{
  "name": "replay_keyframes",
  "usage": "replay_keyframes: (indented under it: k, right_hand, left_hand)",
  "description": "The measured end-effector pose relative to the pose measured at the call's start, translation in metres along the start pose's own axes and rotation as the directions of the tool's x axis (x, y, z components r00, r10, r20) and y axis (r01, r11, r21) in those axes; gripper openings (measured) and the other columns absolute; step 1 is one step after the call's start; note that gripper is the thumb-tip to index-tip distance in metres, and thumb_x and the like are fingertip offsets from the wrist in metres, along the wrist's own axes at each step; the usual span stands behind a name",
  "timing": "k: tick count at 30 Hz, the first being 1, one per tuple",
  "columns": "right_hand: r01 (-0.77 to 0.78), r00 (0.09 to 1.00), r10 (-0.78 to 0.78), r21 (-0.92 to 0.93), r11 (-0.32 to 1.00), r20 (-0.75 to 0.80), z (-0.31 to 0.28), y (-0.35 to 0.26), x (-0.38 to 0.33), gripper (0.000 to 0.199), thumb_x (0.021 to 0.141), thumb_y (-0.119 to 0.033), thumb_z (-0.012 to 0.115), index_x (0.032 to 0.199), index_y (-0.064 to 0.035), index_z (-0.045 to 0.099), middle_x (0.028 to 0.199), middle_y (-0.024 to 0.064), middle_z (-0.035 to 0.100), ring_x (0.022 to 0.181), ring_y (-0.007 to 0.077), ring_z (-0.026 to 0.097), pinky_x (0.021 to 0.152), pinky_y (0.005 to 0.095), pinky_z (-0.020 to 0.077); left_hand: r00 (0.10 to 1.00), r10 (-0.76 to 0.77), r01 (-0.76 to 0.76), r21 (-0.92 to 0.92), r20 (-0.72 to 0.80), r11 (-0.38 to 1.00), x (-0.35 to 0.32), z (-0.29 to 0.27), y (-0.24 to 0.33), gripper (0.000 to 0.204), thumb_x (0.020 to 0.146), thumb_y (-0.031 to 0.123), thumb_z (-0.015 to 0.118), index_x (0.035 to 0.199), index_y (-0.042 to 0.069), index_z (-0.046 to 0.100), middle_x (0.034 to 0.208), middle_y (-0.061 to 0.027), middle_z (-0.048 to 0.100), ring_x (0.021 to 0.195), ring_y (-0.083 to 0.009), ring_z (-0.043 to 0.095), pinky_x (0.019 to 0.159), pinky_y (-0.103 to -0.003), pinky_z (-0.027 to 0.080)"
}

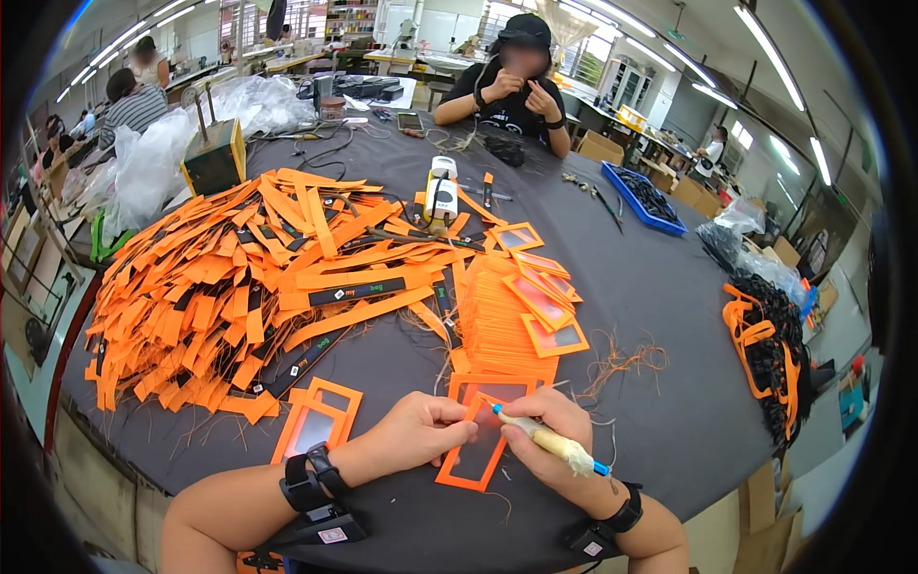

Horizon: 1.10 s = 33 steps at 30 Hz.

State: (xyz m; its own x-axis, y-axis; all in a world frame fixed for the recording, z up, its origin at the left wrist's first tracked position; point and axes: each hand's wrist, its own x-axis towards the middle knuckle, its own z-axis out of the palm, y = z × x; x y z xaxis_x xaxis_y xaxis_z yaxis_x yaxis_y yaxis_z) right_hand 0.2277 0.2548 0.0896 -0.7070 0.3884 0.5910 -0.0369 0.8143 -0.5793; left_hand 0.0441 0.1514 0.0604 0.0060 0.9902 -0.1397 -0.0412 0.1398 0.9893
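Observation:
My left hand (421, 430) pinches the edge of an orange rectangular frame (463, 483) with a see-through window, low over the dark table. In my right hand (550, 435) is a pen-shaped tool (547, 442) with a cream, wrapped-looking handle and blue ends. Its tip points left to the frame's upper edge, close to my left fingertips; whether it touches I cannot tell. Just beyond my hands lies a fanned stack of orange frames (492, 320). Two more window frames (338, 387) rest beside my left forearm, partly overlapping.
A large heap of orange and black strips (210, 297) covers the table's left. Behind the stack stand a white power socket (441, 191) and cables. Loose orange threads (626, 362) lie to the right. Across the table sits a person (516, 86), near a blue tray (643, 196) of black pieces.

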Motion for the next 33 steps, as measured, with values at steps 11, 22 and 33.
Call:
replay_keyframes:
  k: [11, 22, 33]
  right_hand:
    - [-0.02, 1.0, 0.02, 0.012, 1.0, 0.004, 0.0015, 0.0057, -0.0006, 0.02, 0.077, -0.006, 0.073, 0.094, -0.0046, 0.064, 0.078, 0.0073, 0.063, 0.067, 0.0209, 0.061, 0.058, 0.0293, 0.0476]
    - [-0.03, 0.999, 0.03, 0.011, 0.999, 0.014, 0.0011, 0.0049, 0.0, 0.02, 0.077, -0.006, 0.073, 0.094, -0.0044, 0.064, 0.08, 0.0076, 0.065, 0.069, 0.0214, 0.063, 0.059, 0.0294, 0.0488]
    - [-0.007, 1.0, 0.007, 0.008, 1.0, 0.019, 0.0016, 0.0021, 0.0016, 0.021, 0.076, -0.005, 0.074, 0.094, -0.0046, 0.064, 0.079, 0.0083, 0.064, 0.068, 0.0215, 0.063, 0.059, 0.0292, 0.0491]
  left_hand:
    - [1.0, -0.02, 0.019, -0.024, -0.011, 1.0, 0.0014, 0.0007, -0.0033, 0.023, 0.091, 0.019, 0.059, 0.089, -0.002, 0.069, 0.073, -0.0008, 0.062, 0.056, -0.0045, 0.055, 0.049, -0.02, 0.046]
    - [1.0, -0.015, 0.015, -0.013, 0.005, 1.0, 0.0026, 0.0002, -0.0049, 0.024, 0.092, 0.02, 0.058, 0.089, -0.002, 0.069, 0.072, -0.0007, 0.062, 0.057, -0.0045, 0.055, 0.05, -0.02, 0.047]
    - [1.0, -0.019, 0.019, -0.006, -0.011, 1.0, 0.0022, 0.001, -0.0037, 0.024, 0.091, 0.02, 0.059, 0.089, -0.002, 0.069, 0.074, -0.0011, 0.063, 0.058, -0.0046, 0.055, 0.05, -0.02, 0.047]
